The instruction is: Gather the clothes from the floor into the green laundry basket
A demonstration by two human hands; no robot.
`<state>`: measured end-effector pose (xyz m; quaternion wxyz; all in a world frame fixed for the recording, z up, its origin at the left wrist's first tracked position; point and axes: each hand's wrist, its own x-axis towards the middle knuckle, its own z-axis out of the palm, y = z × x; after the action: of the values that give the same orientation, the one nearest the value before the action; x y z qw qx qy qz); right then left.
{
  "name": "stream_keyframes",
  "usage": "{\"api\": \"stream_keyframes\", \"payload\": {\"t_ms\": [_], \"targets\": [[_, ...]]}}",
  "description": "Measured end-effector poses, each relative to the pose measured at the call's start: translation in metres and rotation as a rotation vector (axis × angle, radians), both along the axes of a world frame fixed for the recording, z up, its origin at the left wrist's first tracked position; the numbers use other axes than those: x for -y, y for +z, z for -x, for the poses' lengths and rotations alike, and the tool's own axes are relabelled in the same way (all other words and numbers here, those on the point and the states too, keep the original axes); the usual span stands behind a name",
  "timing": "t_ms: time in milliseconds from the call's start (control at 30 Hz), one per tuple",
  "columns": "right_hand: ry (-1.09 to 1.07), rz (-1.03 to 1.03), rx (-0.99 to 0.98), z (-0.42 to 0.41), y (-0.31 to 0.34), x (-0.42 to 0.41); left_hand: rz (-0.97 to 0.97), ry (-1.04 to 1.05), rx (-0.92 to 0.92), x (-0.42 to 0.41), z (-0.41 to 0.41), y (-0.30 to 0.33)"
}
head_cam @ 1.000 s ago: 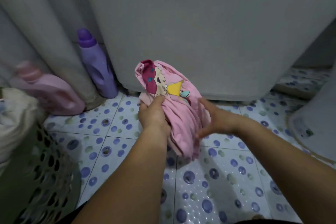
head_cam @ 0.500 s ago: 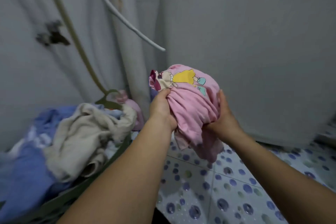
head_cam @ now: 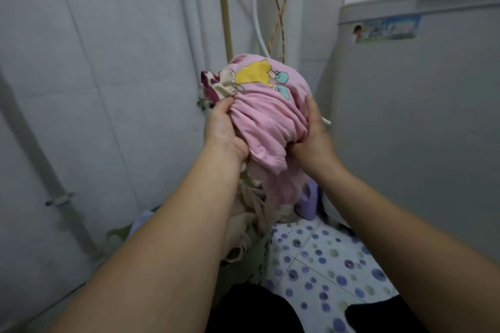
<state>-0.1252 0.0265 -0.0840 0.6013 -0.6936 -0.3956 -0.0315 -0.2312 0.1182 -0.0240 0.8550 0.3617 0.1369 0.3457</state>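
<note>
While both arms reach out, left hand (head_cam: 223, 127) and right hand (head_cam: 313, 134) grip bunched pink garment (head_cam: 266, 105) — above green laundry basket (head_cam: 261, 254)

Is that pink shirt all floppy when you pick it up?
Probably floppy: the pink shirt bunches into folds between the left hand and right hand, and its loose end droops below them. Likely light, since it is held up high.
</note>
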Motion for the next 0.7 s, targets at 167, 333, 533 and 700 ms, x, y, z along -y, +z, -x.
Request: {"api": "stream_keyframes", "payload": {"t_ms": [167,333,533,700], "targets": [[0.095,0.029,0.056,0.014,0.024,-0.046,0.001,0.09,0.141,-0.038,0.031,0.006],[0.17,0.275,0.154,0.025,0.001,-0.087,0.096,0.228,0.045,-0.088,0.057,-0.051],[0.346,1.074,0.337,0.035,-0.085,-0.111,0.085,0.682,-0.986,-0.118,0.098,-0.155],[0.358,1.098,0.345,0.038,-0.102,-0.111,-0.835,0.512,-1.298,-0.121,0.097,-0.176]]}}
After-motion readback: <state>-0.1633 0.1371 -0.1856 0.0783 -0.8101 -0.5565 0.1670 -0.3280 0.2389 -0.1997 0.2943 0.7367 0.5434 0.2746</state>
